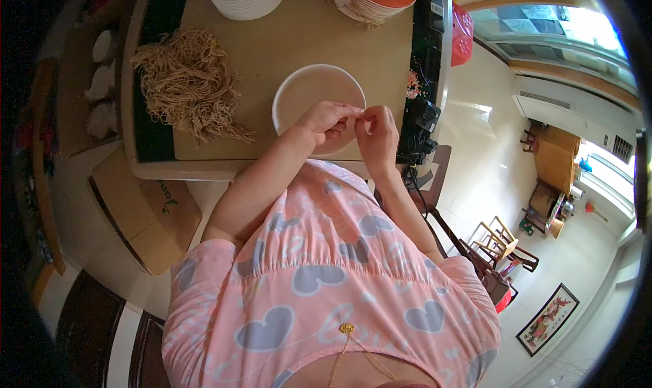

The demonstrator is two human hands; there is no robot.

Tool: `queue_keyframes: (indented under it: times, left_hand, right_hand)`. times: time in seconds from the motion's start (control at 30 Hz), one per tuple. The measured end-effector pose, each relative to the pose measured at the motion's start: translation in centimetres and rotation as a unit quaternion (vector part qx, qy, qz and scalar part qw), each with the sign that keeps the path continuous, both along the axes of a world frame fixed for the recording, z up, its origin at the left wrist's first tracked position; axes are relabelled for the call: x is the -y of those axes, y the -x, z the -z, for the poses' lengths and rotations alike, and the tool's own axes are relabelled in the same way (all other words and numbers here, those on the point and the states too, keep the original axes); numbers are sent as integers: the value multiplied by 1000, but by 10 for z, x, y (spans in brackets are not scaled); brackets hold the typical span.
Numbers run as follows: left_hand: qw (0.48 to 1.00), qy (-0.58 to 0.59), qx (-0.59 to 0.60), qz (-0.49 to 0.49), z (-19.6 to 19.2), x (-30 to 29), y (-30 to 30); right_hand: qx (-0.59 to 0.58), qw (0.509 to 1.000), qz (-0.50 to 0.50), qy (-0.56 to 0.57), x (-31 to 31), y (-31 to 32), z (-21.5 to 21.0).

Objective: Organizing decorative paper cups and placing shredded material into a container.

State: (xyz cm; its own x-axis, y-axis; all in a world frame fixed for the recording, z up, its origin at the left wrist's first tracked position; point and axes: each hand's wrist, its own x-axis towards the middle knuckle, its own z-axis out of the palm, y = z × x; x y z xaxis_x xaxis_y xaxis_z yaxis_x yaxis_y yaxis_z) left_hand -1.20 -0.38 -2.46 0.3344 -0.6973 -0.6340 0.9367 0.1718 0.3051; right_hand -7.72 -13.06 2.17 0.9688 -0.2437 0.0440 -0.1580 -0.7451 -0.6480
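Observation:
My left hand [331,122] and my right hand [379,131] meet above the right side of a round white bowl [316,86]. Fingertips of both are pinched close together, nearly touching. Whatever lies between them is too small to make out. Left of the bowl, a loose, tangled heap of tan string [187,82] spreads over the tabletop [265,48], its strands trailing toward the bowl.
Two stacks of paper bowls, one white-sided [244,0] and one with orange and tan string [370,1], stand at the far edge. Black devices with cables [425,115] line the table's right side. A cardboard box [146,211] sits below left; wooden chairs [499,242] are farther right.

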Motion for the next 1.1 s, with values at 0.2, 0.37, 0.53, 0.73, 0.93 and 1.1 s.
queue_keyframes:
  times: [0.2, 0.37, 0.53, 0.73, 0.93, 1.1]
  left_hand:
    - [998, -60, 16, -15, 3, -5, 0]
    - [995, -94, 2, -31, -2, -10, 0]
    - [999, -33, 1, 8, -2, -14, -1]
    - [996, 59, 20, -56, -1, -7, 15]
    - [998, -48, 47, 22, 4, -7, 18]
    - [989, -109, 54, 78, 2, -4, 12]
  right_hand:
    - [-16, 998, 4, -64, 5, 6, -19]
    - [-60, 994, -6, -89, 14, 12, -27]
    - [-94, 991, -8, -94, 14, 16, -23]
    - [-81, 992, -81, -48, 8, 15, -27]
    - [65, 975, -121, 175, 17, 9, -25]
    - [-28, 997, -67, 40, 23, 16, -7]
